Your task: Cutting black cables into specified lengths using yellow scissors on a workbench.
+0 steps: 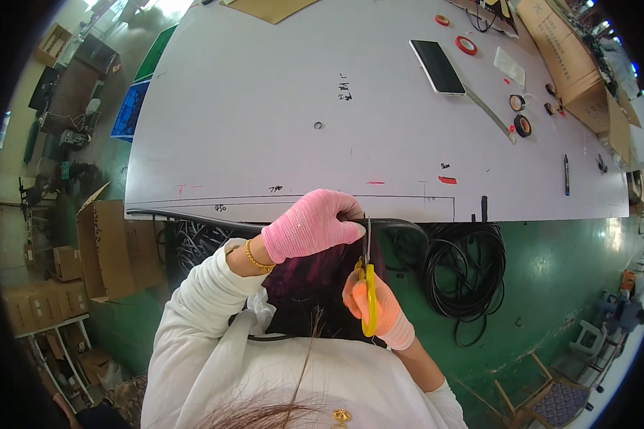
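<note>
At the table's near edge, a black cable point(397, 224) lies along the white tabletop point(265, 107). Left hand point(311, 225), pink glove, is closed around it. Right hand point(379, 307) grips yellow-handled scissors point(368, 275), blades up at the cable, apparently touching. Cable coils point(465, 272) lie on the green floor.

Large pale grey flat surface point(265, 107), marked with thin ruled lines and small red marks along the near edge, just beyond the hands. Well beyond the hands, to the right: a black flat phone-like slab with white edge point(437, 66), a long grey metal ruler point(491, 114), two red tape rolls point(466, 45), black tape rolls point(522, 126), a black marker pen point(567, 174). Brown cardboard boxes point(565, 61) at the far right. A small metal ring point(318, 125) straight ahead of the hands.
</note>
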Motion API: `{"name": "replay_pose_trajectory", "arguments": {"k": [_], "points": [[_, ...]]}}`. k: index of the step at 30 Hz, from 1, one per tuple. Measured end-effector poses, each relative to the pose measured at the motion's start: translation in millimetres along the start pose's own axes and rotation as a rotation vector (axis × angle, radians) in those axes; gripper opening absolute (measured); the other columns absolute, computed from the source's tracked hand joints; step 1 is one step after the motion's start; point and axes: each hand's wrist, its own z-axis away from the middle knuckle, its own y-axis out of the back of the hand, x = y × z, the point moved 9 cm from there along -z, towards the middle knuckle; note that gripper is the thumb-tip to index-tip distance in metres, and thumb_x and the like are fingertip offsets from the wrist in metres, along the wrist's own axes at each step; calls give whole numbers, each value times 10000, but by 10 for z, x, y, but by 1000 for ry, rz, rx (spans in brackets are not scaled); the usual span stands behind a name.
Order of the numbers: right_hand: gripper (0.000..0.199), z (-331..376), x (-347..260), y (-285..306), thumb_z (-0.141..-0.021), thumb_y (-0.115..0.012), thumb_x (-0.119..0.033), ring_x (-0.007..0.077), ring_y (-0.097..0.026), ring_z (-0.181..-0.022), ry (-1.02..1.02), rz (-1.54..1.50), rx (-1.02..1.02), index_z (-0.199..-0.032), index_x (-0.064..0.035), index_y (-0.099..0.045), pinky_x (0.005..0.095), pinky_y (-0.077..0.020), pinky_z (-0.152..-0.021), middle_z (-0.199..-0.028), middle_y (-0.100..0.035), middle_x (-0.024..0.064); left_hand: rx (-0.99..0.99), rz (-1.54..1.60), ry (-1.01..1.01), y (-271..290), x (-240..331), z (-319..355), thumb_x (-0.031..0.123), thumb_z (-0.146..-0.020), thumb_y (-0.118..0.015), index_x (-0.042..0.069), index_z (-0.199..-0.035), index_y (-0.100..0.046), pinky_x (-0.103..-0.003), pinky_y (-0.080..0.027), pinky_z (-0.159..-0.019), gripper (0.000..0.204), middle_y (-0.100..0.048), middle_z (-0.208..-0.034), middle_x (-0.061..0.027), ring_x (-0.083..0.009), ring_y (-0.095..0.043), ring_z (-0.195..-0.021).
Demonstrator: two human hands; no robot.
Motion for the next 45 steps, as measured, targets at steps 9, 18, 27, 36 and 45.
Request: {"name": "replay_pose_trajectory", "arguments": {"k": [9, 18, 27, 36, 45], "points": [[331, 150, 25, -32, -1016, -542, -373, 81, -430, -463, -205, 30, 62, -942, -51, -514, 227, -323, -447, -574, -485, -10, -528, 400, 44, -319, 95, 45, -27, -812, -511, 42, -1288, -541, -225, -411, -533, 482, -702, -1062, -72, -61, -493, -640], [210, 277, -30, 339, -947, -607, -191, 120, -506, -446, -277, 391, 296, -884, 9, -593, 265, -402, -443, -659, -660, 82, -559, 401, 37, -334, 133, 13, -29, -812, -485, 7, -1246, -576, -211, -388, -512, 445, -718, -1126, -69, -44, -447, -613], [289, -85, -461, 648, -898, -729, -48, 28, -473, -571, 428, 855, 356, -1174, -14, -647, 180, -364, -535, -872, -688, 7, -398, 432, -34, -102, 139, 434, 3, -854, -514, -5, -1368, -503, -251, -463, -552, 514, -716, -1105, -71, -100, -527, -597], [158, -344, -1014, -224, -912, -692, -2, 67, -577, -650, 498, 744, 180, -1064, 7, -651, 206, -439, -568, -870, -716, 60, 1092, -723, -54, 1592, -377, 2368, 36, -867, -612, 6, -1260, -569, -409, -534, -857, 397, -624, -1182, -187, -355, -641, -1001], [266, -890, -982, -1497, -821, -758, 31, 187, -680, -795, 537, 1246, -240, -1061, 18, -643, 289, -523, -714, -862, -699, 97, 473, 926, -476, 1097, -572, 1708, 129, -944, -659, 10, -1138, -666, -256, -510, -744, 228, -662, -983, 3, -75, -584, -806]]}}
